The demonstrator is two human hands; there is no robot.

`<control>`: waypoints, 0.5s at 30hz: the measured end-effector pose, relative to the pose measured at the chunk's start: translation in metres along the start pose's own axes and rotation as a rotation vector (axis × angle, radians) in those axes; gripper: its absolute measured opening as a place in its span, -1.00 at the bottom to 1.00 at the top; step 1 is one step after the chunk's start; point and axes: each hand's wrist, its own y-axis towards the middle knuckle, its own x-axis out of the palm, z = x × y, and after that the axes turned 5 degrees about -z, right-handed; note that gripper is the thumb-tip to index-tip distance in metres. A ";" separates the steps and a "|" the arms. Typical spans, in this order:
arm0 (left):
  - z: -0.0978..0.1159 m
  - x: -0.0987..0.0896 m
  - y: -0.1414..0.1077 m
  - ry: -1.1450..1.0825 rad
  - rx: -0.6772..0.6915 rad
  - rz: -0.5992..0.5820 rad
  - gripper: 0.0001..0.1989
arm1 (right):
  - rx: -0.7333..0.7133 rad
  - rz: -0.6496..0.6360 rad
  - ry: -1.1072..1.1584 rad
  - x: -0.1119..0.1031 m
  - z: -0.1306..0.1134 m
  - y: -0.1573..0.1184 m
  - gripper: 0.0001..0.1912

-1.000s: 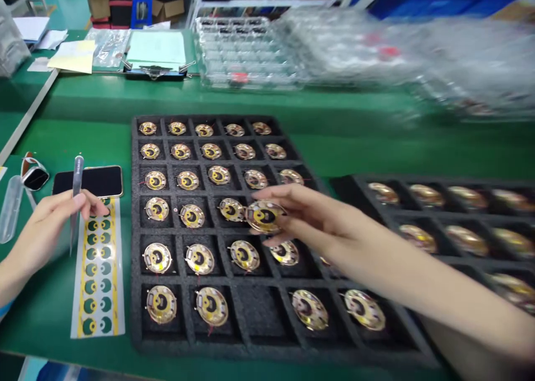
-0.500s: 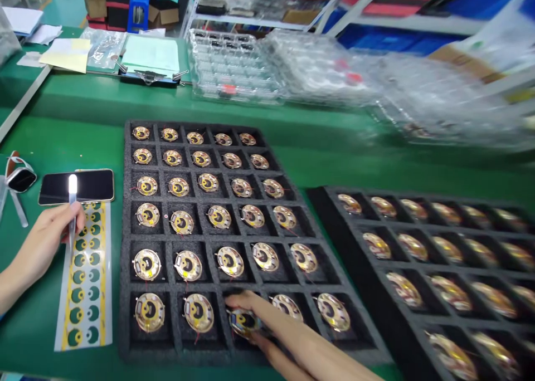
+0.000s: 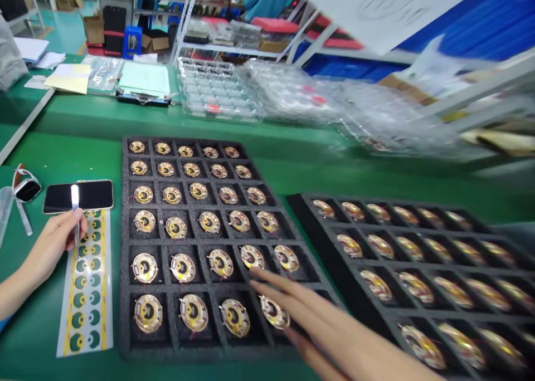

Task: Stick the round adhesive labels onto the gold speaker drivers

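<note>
My left hand (image 3: 56, 247) grips silver tweezers (image 3: 75, 200) between thumb and fingers. Their blunt end points up and the lower tips are hard to see. Below them lies a strip of stickers (image 3: 86, 308) with yellow and dark green ring shapes. Over the front of a black foam tray (image 3: 125, 292), my right hand (image 3: 305, 308) is open, fingers stretched out and blurred. Its fingertips are beside a round gold-coloured module (image 3: 275, 312) in the front row; whether they touch it, I cannot tell. Another such module (image 3: 235, 317), with a yellow patch, sits in the pocket left of it.
A phone (image 3: 98, 194) lies across the strip's far end, with a smartwatch (image 3: 27, 190) to its left. At right is a second foam tray (image 3: 359, 308) of modules. Clear plastic trays (image 3: 217, 88) and a clipboard (image 3: 144, 80) rest on the raised ledge behind.
My right hand has let go of the module in the front row's third pocket and moved right, its fingers straightening. My left hand still holds the tweezers; the view has tilted up.
</note>
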 end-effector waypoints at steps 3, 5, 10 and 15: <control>0.002 0.000 -0.001 -0.121 0.006 -0.033 -0.56 | 0.033 0.064 -0.128 -0.039 0.013 0.055 -0.55; 0.000 0.001 0.000 -0.195 0.019 -0.053 -0.58 | 0.136 0.075 -0.189 -0.068 0.019 0.112 -0.63; -0.011 0.001 0.005 -0.290 0.068 -0.062 -0.64 | 0.292 0.183 -0.198 -0.100 0.035 0.244 -0.71; -0.006 -0.001 0.004 -0.273 0.056 -0.020 -0.66 | 0.384 0.189 -0.058 -0.089 0.054 0.288 -0.69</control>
